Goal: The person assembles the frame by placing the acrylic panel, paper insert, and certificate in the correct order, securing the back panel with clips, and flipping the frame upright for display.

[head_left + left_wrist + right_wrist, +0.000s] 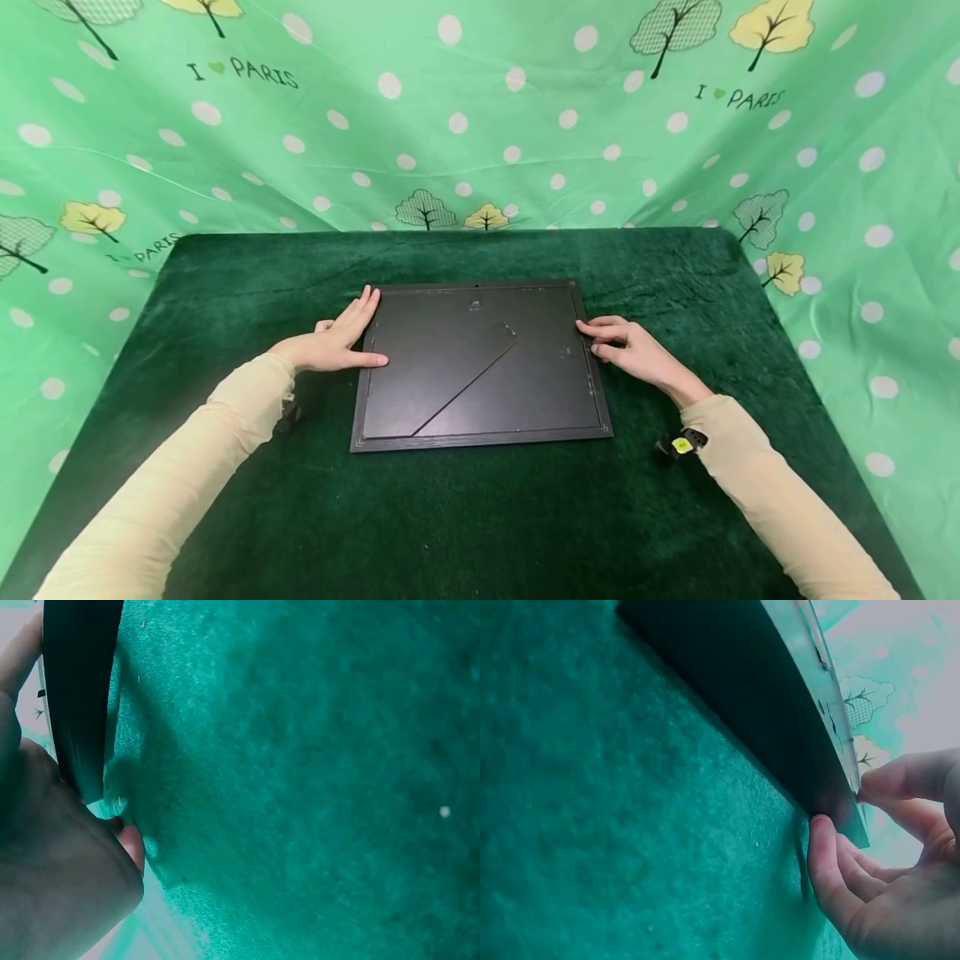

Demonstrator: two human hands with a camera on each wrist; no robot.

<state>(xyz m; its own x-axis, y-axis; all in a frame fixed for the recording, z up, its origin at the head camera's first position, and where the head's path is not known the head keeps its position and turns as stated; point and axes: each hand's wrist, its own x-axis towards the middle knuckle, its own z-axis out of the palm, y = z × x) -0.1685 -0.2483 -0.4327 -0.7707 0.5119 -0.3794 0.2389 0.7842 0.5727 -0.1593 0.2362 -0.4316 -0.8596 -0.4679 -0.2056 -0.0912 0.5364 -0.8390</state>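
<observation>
A black picture frame [457, 367] lies face down on dark green cloth, its back panel and slanted stand leg showing. At its left edge is my left hand [327, 346], with the thumb on the back panel and the long fingers stretched toward the far left corner. In the left wrist view the palm [67, 862] is close against the frame's dark side [79, 697]. My right hand [626, 343] pinches the right edge. The right wrist view shows its fingertips [823, 832] at the side wall and another finger over the back.
Dark green plush cloth [465, 525] covers the table. A green curtain [510, 117] with white dots and printed trees hangs behind and at both sides. A dark band with a yellow-marked device [682, 444] is on the right wrist.
</observation>
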